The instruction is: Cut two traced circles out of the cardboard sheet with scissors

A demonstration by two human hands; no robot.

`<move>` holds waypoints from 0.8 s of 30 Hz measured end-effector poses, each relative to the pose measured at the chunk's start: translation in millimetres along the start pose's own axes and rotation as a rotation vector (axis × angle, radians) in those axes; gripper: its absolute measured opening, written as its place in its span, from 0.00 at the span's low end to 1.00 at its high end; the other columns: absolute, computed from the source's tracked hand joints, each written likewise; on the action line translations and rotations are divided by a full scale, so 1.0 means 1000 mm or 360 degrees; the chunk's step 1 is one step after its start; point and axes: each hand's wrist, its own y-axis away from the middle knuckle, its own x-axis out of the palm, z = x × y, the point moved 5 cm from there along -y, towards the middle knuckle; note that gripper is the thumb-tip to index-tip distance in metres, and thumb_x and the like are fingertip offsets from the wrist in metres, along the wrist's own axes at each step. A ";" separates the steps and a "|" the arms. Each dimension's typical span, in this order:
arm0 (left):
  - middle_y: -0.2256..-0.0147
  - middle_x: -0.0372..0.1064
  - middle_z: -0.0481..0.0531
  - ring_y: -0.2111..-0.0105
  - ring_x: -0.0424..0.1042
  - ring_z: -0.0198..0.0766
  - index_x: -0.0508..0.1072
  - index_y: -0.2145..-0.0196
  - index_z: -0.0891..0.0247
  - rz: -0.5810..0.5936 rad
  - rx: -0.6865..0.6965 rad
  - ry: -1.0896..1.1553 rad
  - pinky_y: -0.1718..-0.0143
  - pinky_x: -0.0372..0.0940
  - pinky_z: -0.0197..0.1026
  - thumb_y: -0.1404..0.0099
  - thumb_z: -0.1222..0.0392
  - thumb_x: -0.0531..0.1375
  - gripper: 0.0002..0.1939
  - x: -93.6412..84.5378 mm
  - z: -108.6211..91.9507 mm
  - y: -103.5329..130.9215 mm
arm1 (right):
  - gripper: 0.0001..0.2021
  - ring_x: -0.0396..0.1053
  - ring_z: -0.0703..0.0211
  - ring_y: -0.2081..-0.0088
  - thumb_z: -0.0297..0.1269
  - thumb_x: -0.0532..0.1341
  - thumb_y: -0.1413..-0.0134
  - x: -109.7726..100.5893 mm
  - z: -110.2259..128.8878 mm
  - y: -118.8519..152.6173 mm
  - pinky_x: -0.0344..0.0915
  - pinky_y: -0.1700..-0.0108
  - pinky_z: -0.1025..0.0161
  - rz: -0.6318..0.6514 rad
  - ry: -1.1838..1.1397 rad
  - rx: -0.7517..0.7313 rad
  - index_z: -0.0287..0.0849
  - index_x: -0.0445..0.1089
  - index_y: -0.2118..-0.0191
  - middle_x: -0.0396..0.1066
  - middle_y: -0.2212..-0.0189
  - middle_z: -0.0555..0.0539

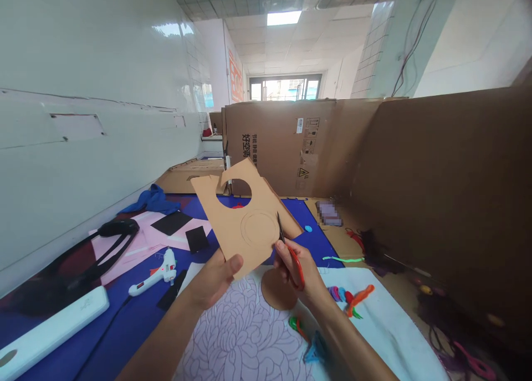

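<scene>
My left hand (218, 278) grips the lower left edge of a brown cardboard sheet (226, 234), thumb on its face. The sheet is held up and tilted, with a round hole cut near its top and pencilled circles drawn below the hole. Red-handled scissors (297, 267) are in my right hand (297, 264), their dark blades pointing up at the sheet's right edge beside the drawn circles. A brown cardboard disc (278, 292) lies under my right hand, on white paper (241, 336) printed with a flower line pattern.
A white glue gun (155, 273) with a cord lies on the blue table at left, near black squares (197, 238) and pink sheets. Coloured yarn bundles (359, 298) rest at right. Large cardboard walls (282, 148) stand behind and to the right.
</scene>
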 end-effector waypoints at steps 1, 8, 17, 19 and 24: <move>0.38 0.74 0.65 0.34 0.68 0.62 0.72 0.34 0.56 0.0082 0.0058 -0.0069 0.37 0.67 0.60 0.38 0.38 0.72 0.40 0.003 0.000 0.000 | 0.26 0.56 0.70 0.83 0.64 0.65 0.37 0.001 -0.001 0.000 0.52 0.83 0.71 -0.0024 -0.0037 0.0001 0.43 0.69 0.69 0.67 0.78 0.54; 0.37 0.74 0.60 0.27 0.58 0.58 0.74 0.35 0.53 -0.0111 0.0291 -0.0564 0.25 0.47 0.62 0.39 0.46 0.75 0.36 0.011 0.029 -0.005 | 0.26 0.58 0.68 0.81 0.64 0.65 0.38 0.013 0.006 0.007 0.55 0.81 0.70 -0.0147 -0.0119 -0.0036 0.43 0.69 0.68 0.69 0.77 0.52; 0.49 0.82 0.54 0.40 0.75 0.49 0.81 0.47 0.54 -0.1039 0.0328 0.0277 0.40 0.69 0.47 0.43 0.50 0.77 0.26 0.029 0.052 -0.022 | 0.29 0.56 0.62 0.80 0.70 0.63 0.41 0.027 0.005 0.009 0.53 0.79 0.65 -0.0161 -0.0069 -0.0048 0.44 0.70 0.66 0.62 0.81 0.55; 0.51 0.82 0.59 0.50 0.81 0.48 0.82 0.50 0.60 -0.1110 0.0124 0.0453 0.51 0.74 0.45 0.38 0.45 0.73 0.23 0.030 0.062 -0.028 | 0.30 0.57 0.62 0.80 0.71 0.64 0.43 0.028 0.004 0.009 0.53 0.79 0.65 -0.0167 -0.0051 -0.0028 0.44 0.70 0.67 0.64 0.79 0.53; 0.58 0.84 0.61 0.57 0.83 0.46 0.82 0.55 0.64 -0.1286 0.0018 0.0580 0.59 0.76 0.42 0.35 0.54 0.70 0.14 0.014 0.063 -0.042 | 0.28 0.58 0.61 0.76 0.67 0.68 0.45 0.026 -0.002 0.007 0.55 0.76 0.65 -0.0127 0.0130 -0.0039 0.43 0.70 0.70 0.65 0.78 0.52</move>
